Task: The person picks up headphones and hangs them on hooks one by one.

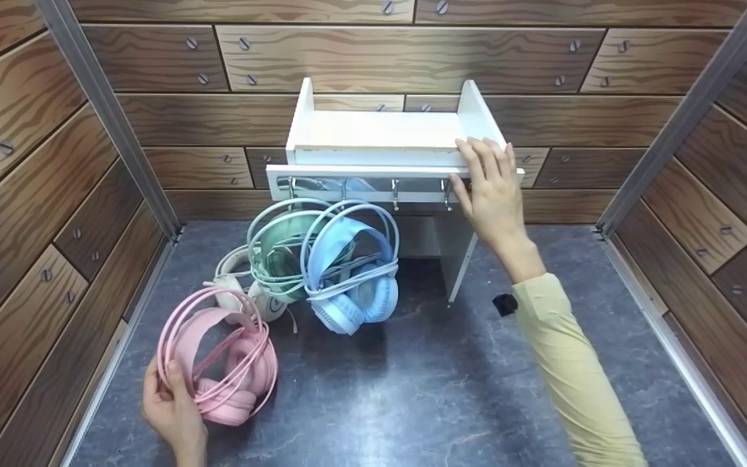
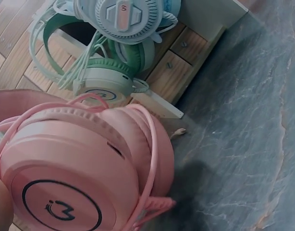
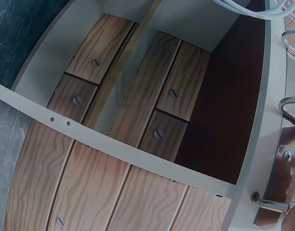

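Observation:
My left hand [image 1: 176,405] grips pink headphones [image 1: 250,370] by the headband side, with their cable looped around them. In the left wrist view, a pink ear cup [image 2: 66,178] fills the near part. My right hand [image 1: 493,194] rests on the right end of the white shelf [image 1: 380,130], fingers laid over the top and thumb at the front rail [image 1: 373,174]. Blue headphones [image 1: 380,301] and green headphones [image 1: 283,224] hang below the rail's left half. White headphones [image 1: 227,282] are partly hidden behind the green and pink ones.
Metal hooks [image 1: 395,191] line the mirrored rail; the ones at right hold nothing. A side panel [image 1: 454,253] of the shelf stands on the dark marbled floor [image 1: 373,402]. Wood-patterned walls [image 1: 412,58] enclose three sides. A small black object [image 1: 505,305] is beside the right sleeve.

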Demonstrator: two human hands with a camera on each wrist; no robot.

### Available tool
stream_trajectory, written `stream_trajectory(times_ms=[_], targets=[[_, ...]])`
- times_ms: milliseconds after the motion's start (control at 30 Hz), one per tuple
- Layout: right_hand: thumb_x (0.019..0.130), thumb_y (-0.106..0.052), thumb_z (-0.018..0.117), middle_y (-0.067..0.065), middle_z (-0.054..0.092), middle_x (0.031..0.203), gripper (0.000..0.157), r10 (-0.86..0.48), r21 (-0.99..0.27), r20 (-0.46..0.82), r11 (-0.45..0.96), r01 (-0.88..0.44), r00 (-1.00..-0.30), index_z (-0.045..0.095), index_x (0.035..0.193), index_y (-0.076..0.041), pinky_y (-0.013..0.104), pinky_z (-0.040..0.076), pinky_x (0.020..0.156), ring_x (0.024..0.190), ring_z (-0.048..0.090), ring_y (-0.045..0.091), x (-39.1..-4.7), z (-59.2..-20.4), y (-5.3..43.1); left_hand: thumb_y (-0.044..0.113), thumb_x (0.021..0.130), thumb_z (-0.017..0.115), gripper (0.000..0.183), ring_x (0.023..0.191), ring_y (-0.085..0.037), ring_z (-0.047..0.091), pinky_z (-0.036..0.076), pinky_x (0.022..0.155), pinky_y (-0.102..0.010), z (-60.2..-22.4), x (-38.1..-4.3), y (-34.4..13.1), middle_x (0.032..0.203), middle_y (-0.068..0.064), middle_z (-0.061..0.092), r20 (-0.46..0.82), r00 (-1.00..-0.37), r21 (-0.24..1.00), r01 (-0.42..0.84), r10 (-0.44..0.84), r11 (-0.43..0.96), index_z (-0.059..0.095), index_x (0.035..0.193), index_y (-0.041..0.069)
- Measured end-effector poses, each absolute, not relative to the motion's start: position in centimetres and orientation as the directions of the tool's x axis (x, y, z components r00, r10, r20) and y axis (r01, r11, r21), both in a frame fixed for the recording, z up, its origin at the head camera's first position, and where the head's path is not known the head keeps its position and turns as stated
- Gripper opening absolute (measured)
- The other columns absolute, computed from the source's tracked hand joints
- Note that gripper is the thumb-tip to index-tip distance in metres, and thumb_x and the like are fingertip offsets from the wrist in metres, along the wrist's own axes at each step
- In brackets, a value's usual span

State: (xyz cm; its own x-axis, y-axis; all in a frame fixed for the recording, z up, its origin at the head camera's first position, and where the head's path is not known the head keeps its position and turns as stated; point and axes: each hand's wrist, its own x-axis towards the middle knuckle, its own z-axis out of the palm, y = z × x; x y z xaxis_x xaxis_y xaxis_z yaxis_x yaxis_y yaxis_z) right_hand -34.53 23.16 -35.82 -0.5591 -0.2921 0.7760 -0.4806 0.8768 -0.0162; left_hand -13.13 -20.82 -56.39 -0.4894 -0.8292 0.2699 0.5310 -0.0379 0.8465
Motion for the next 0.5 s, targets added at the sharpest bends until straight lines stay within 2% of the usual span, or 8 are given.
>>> stream_trajectory(times_ms=[100,267,500], targets=[[0.107,-0.04,0.044,0.012,0.049,0.144,0.051,-0.292,-0.016,0.777,0.876,-0.481,-0.557,0.043,0.151,-0.014,0.05,0.009,0.125,0.139,0.038,0.033,-34.5,-35.8,23.3,0.0,0.096,0.065,0.024,0.095,-0.006,0.069,0.055,0.078,-0.013,-56.0,-13.0,-20.8,0.107,0.003,0.075,0.266,-0.481,0.813,0.577,-0.835,-0.073,0.072,0.119,0.004],[0.108,-0.039,0.044,0.012,0.049,0.144,0.051,-0.294,-0.014,0.778,0.875,-0.484,-0.555,0.043,0.151,-0.013,0.05,0.009,0.125,0.139,0.037,0.033,-34.5,-35.8,23.3,-0.002,0.095,0.064,0.023,0.098,-0.008,0.07,0.054,0.085,-0.015,-55.3,-12.7,-20.6,0.108,0.0,0.075,0.291,-0.495,0.779,0.619,-0.819,-0.097,0.072,0.117,0.0],[0.108,-0.041,0.043,0.012,0.048,0.145,0.052,-0.29,-0.02,0.77,0.879,-0.476,-0.568,0.042,0.152,-0.014,0.05,0.009,0.125,0.14,0.036,0.032,-34.5,-35.8,23.2,-0.007,0.095,0.063,0.023,0.098,-0.011,0.071,0.055,0.085,-0.017,-54.8,-12.5,-20.2,0.108,-0.005,0.075,0.331,-0.535,0.739,0.659,-0.777,-0.139,0.072,0.115,-0.003]])
